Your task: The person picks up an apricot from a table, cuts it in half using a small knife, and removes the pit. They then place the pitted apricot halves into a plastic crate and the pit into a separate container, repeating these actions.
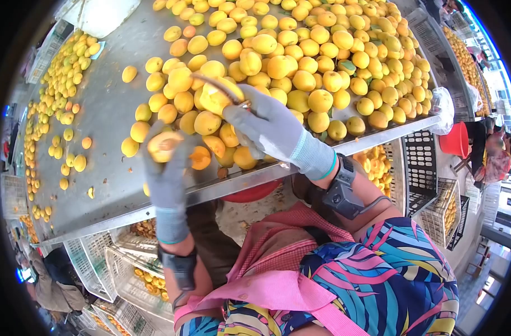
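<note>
My left hand [168,168], in a grey glove with a blurred outline, holds a cut apricot half [164,145], its inner side facing up. To its right, my right hand [255,117], also gloved in grey, is closed round a curved cutting tool [224,88] with a brownish edge. A yellow apricot piece [215,99] lies against the tool, partly hidden by it. Just below, between the hands, cut apricots [200,158] rest near the front edge of the metal table [115,193]. Whole yellow apricots [304,80] are heaped behind and right of my right hand.
More apricots [65,73] lie along the table's left side. Below the raised front rim stand white plastic crates [90,263] with fruit, and a black crate [421,168]. A red bucket [455,140] and people are at the right. A plastic bag [443,109] hangs at the table corner.
</note>
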Available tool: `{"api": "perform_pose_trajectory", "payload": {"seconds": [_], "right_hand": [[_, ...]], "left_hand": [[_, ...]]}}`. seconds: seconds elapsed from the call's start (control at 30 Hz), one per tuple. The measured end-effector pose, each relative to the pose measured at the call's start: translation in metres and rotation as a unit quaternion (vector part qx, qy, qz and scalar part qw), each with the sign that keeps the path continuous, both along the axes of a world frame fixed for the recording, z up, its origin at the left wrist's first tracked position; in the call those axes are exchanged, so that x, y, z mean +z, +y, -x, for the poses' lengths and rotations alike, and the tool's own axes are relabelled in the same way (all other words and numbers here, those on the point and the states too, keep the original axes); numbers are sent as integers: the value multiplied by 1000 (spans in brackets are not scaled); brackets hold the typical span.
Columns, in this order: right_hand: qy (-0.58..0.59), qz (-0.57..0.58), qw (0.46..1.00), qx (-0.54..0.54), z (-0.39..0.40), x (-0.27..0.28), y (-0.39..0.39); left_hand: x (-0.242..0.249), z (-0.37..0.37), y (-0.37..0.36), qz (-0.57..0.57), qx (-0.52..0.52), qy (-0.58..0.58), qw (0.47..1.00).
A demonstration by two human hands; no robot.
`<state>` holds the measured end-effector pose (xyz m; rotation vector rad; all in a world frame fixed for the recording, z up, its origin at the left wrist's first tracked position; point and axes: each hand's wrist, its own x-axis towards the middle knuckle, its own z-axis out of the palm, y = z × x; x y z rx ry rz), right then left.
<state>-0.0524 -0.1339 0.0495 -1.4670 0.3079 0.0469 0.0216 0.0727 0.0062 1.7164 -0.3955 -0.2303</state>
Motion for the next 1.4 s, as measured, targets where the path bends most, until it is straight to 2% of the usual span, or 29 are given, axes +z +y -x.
{"api": "perform_pose_trajectory", "payload": {"seconds": [0.03,0.1,0.13,0.17,0.2,0.27,0.3,0.37,0.4,0.43,0.5,0.63,0.73,0.83,0.97,1.03,1.07,1.13,1.17,1.23,1.37,1.4], "right_hand": [[0,-3,1000,0,-2,-6,1],[-13,177,984,30,-5,-20,5],[-21,193,981,8,-5,-22,6],[-21,196,980,9,-5,-21,2],[-11,123,992,-10,-6,-12,-1],[-21,3,997,-75,-6,-2,-2],[-19,5,997,-75,-6,1,-1],[-195,-130,958,-166,-5,7,2],[-217,-167,940,-203,-3,17,7],[-214,-164,941,-205,-5,19,8],[-286,-171,902,-274,-7,23,11],[-266,-179,899,-299,-7,26,22],[-322,-131,900,-262,-7,15,31],[-296,-99,917,-247,-6,11,31],[-279,-158,914,-250,-10,9,34],[-290,-147,907,-268,-12,9,35],[-290,-147,908,-265,-13,10,36],[-289,-152,903,-280,-15,14,39],[-289,-153,903,-278,-16,12,39],[-286,-70,924,-243,-17,5,38],[-281,-146,926,-204,-20,4,37],[-269,-150,937,-164,-21,5,34]], "left_hand": [[13,11,-17,28,0,49,998],[6,15,-22,71,-26,73,994],[7,14,-24,74,-26,72,994],[7,14,-25,135,-29,137,981],[7,14,-26,196,-32,201,959],[6,16,-28,182,-32,200,962],[5,19,-30,168,-34,200,965],[6,26,-35,145,-52,222,963],[6,29,-38,120,-69,240,961],[4,33,-42,122,-70,244,959],[-1,38,-47,137,-101,252,953],[-4,44,-56,120,-81,247,958],[-17,43,-57,132,-79,239,959],[-17,45,-59,146,-72,252,954],[-19,44,-59,115,-73,237,962],[-17,48,-63,189,-76,280,938],[-14,50,-65,190,-74,280,938],[-9,51,-68,127,-56,199,970],[-10,51,-68,128,-54,199,970],[-15,50,-67,91,-41,47,994],[-15,49,-63,93,-42,51,993],[-10,49,-62,110,-61,106,986]]}}
